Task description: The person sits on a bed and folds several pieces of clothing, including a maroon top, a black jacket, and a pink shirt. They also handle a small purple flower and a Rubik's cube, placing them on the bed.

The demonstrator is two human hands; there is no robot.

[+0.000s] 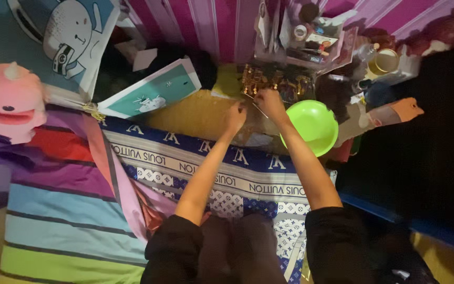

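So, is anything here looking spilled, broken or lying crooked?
Nothing looks spilled or broken. The teal picture card lies tilted, half off the yellow cushion. The green bowl beside the right hand sits upright. The far clutter is too dark to judge.

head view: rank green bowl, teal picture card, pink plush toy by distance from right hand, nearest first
From the right hand:
1. green bowl, just to its right, nearly touching the forearm.
2. teal picture card, left, beyond the left hand.
3. pink plush toy, far left edge.

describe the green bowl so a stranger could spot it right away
Follow the blue patterned blanket up to the person's right hand. Just right of that forearm sits the bowl: round, empty, bright lime green plastic, far brighter than the dark clutter around it.
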